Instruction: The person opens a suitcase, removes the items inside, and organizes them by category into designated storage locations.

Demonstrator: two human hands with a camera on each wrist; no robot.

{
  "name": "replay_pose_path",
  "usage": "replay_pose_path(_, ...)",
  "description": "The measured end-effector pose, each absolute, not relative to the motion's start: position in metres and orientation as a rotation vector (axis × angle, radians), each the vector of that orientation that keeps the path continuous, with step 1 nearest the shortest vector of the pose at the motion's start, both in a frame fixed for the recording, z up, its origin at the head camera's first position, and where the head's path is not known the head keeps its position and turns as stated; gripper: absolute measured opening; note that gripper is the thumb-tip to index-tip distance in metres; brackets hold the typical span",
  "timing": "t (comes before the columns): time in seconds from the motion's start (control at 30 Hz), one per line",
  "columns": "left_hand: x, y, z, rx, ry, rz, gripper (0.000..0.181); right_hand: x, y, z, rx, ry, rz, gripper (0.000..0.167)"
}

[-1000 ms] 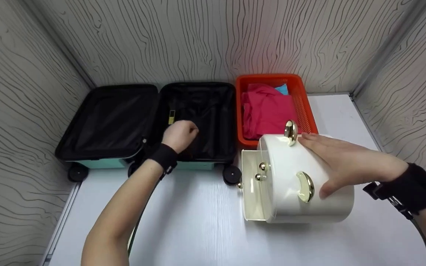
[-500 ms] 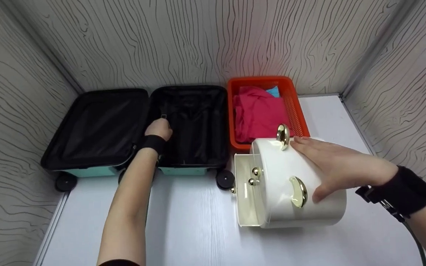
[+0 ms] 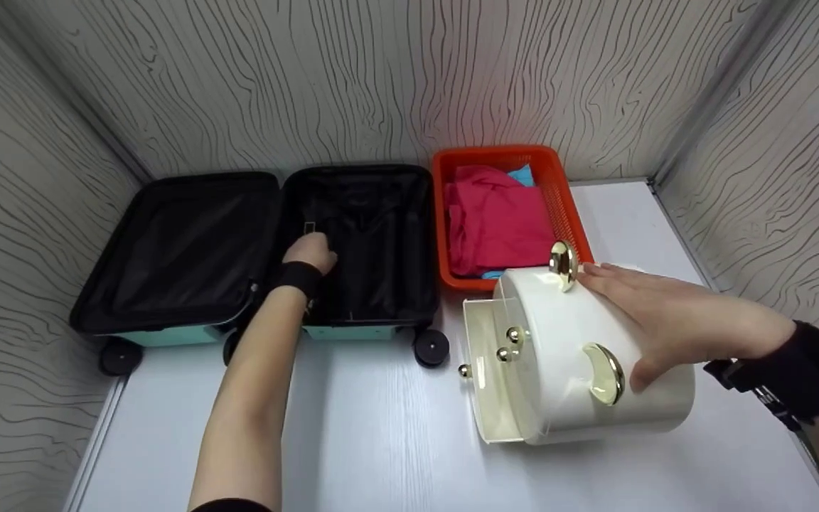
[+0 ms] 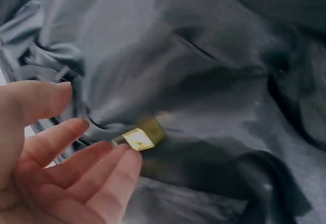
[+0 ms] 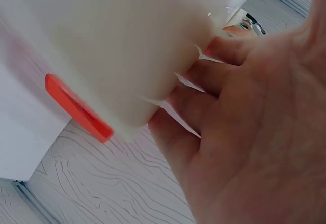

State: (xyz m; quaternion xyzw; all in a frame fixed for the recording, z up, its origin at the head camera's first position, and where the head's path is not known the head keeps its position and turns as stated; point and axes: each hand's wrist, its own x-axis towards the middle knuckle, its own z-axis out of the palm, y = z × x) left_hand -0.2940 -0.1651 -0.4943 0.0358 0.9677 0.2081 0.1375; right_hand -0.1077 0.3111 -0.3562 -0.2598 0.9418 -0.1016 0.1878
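My left hand [image 3: 310, 250] reaches into the right half of an open black-lined suitcase [image 3: 395, 242]. In the left wrist view its fingertips touch a small, shiny gold piece [image 4: 140, 139] with a clear end, lying on the dark lining. The thumb stays apart from it, and the piece's kind is unclear. On the right, my right hand [image 3: 672, 313] rests spread on a rounded white storage box [image 3: 566, 363] with gold crescent handles and small knobs. A drawer [image 3: 491, 409] sticks out of the box's left side. The right wrist view shows those fingers against the box wall [image 5: 117, 46].
Behind the box stands a red plastic basket [image 3: 445, 242] holding pink cloth [image 3: 505, 220] and a bit of blue cloth [image 3: 523, 176]. The suitcase's other half [image 3: 189, 249] lies at left. Its wheels [image 3: 431, 348] face the front. Patterned walls [image 3: 352, 85] enclose the white table [image 3: 374, 427].
My left hand has moved left onto the small gold piece, which lay uncovered in the suitcase earlier. My right hand and the white box have shifted slightly right, away from the suitcase wheel.
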Motion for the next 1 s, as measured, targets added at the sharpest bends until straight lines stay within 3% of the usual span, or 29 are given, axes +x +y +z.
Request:
replay_pose_path(0.13, -0.300, -0.155, -0.490, 0.164, 2.806, 0.584, 0.033, -0.107, 0.321, -0.356, -0.696, 2.658, -0.279, 0.133)
replay_pose_path(0.3, -0.307, -0.160, -0.490, 0.043, 2.769, 0.553, 0.032, -0.108, 0.325, -0.358, -0.673, 2.659, -0.316, 0.135)
replay_pose_path(0.47, -0.311, -0.171, -0.497, 0.004, 2.640, 0.535, 0.043, -0.105, 0.323, -0.362, -0.686, 2.654, -0.343, 0.136)
replay_pose_path(0.6, -0.314, -0.176, -0.514, 0.045, 2.619, 0.446, 0.053, -0.101, 0.321, -0.366, -0.668, 2.646, -0.346, 0.137)
replay_pose_path(0.8, -0.333, -0.200, -0.568, 0.009, 2.631, 0.391, 0.070, -0.099, 0.317, -0.368, -0.676, 2.635, -0.340, 0.136)
replay_pose_path(0.9, -0.334, -0.209, -0.580, 0.048, 2.592, 0.349, 0.070, -0.098, 0.317, -0.367, -0.697, 2.636, -0.341, 0.135)
replay_pose_path(1.0, -0.321, -0.203, -0.558, 0.095, 2.541, 0.303, 0.061, -0.097, 0.317, -0.366, -0.695, 2.639, -0.339, 0.134)
